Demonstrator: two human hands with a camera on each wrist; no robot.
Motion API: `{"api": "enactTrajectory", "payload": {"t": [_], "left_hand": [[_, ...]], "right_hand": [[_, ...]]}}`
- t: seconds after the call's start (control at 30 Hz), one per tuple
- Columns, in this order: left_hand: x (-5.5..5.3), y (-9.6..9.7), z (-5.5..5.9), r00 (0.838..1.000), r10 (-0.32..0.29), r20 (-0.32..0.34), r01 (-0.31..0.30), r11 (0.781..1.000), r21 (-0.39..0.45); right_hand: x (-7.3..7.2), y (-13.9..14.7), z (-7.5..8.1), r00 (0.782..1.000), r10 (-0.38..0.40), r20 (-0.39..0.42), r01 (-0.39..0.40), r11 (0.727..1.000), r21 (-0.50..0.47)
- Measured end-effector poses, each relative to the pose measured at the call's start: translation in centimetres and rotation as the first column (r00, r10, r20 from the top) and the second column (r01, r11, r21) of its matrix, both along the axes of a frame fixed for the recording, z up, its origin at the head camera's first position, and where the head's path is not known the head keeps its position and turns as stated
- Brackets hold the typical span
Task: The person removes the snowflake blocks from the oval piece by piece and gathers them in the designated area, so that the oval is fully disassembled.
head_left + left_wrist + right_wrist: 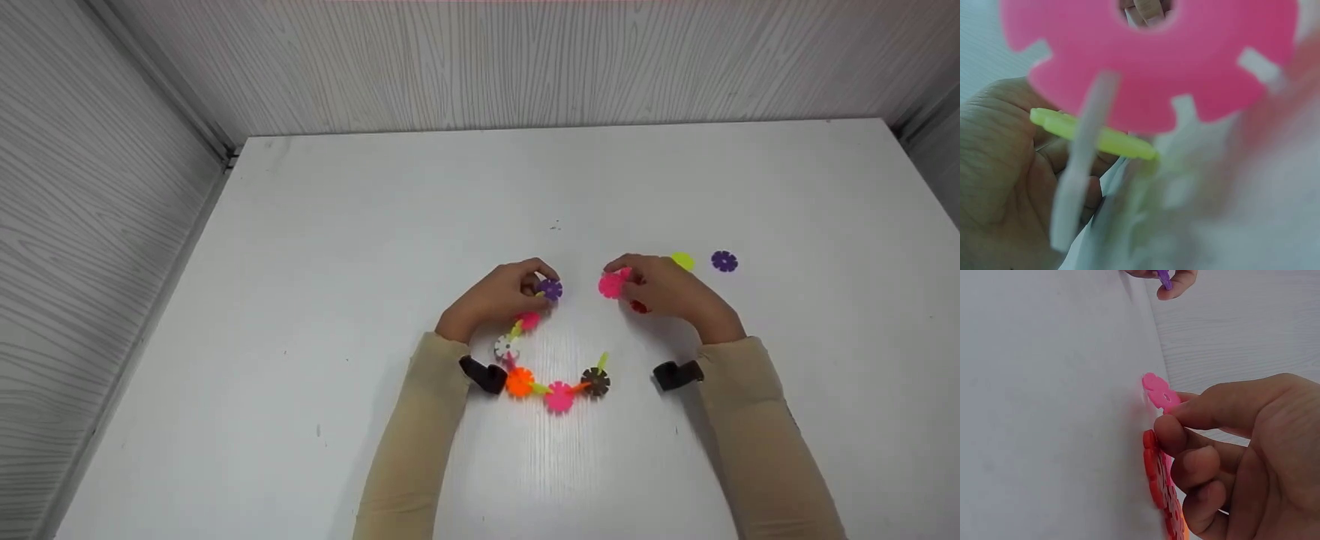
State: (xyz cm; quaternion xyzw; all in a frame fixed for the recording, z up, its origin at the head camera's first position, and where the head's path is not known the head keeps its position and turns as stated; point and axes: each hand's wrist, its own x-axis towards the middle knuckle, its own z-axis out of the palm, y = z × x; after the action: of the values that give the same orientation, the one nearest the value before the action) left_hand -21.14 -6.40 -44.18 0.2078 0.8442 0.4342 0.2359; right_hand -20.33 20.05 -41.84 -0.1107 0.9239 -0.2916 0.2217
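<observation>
My left hand [499, 294] pinches a purple slotted disc [551, 290], the upper end of a curved chain of interlocked snowflake discs. Down the chain come yellow-green, pink, white, orange [520, 382], pink [559, 398] and brown [595, 382] discs, ending in a yellow-green one [603, 361] stood on edge. Close to the left wrist camera, a pink disc [1145, 73] covers part of the left hand. To the right, apart from the chain, my right hand [667, 289] holds a pink disc [1159, 392] between thumb and finger. Red discs [1154, 469] lie under its curled fingers, partly hidden.
Past the right hand a yellow disc [682, 260] and a loose purple disc [724, 261] lie on the white table [375, 225]. Wood-grain panels [525, 60] stand at the back and both sides. Black wrist mounts [484, 375] sit near the chain.
</observation>
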Motion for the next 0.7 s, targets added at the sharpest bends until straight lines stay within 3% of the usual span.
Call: {"api": "enactTrajectory", "payload": {"t": [0.43,0.7], "left_hand": [[0.0,0.0,0.2,0.999,-0.003,0.037,0.004,1.0,-0.021],[-0.1,0.0,0.1,0.998,0.036,0.051,-0.037,0.999,0.008]], "right_hand": [[-0.1,-0.1,0.3,0.999,-0.02,-0.042,0.019,0.999,-0.026],[0.2,-1.3,0.8,0.997,0.002,-0.075,-0.007,0.998,-0.059]]}}
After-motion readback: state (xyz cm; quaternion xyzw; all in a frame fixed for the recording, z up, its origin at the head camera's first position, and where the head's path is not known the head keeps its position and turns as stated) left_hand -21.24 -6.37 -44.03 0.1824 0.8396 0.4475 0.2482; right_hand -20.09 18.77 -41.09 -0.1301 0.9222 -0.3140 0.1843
